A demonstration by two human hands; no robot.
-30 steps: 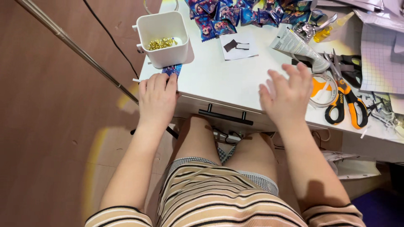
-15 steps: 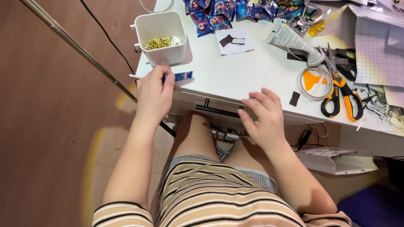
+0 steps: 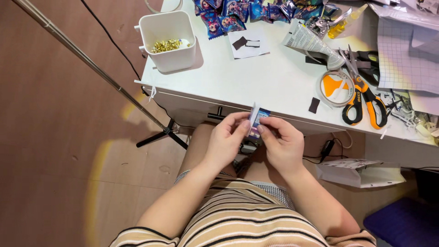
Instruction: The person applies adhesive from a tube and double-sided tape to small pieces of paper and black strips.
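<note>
While both hands meet just off the near edge of the white surface (image 3: 274,87), the left hand (image 3: 226,142) and right hand (image 3: 283,146) each keep a fingertip grip pinched on one small blue-and-white card (image 3: 255,120), held upright between them above the lap. The step looks like fine handling of that piece, perhaps folding or peeling; the next move would seem to call for steady, opposed fingertip pressure. Farther out, orange-handled scissors (image 3: 363,103) and a tape roll (image 3: 336,87) lie right, a white tub (image 3: 167,41) of gold bits far left.
</note>
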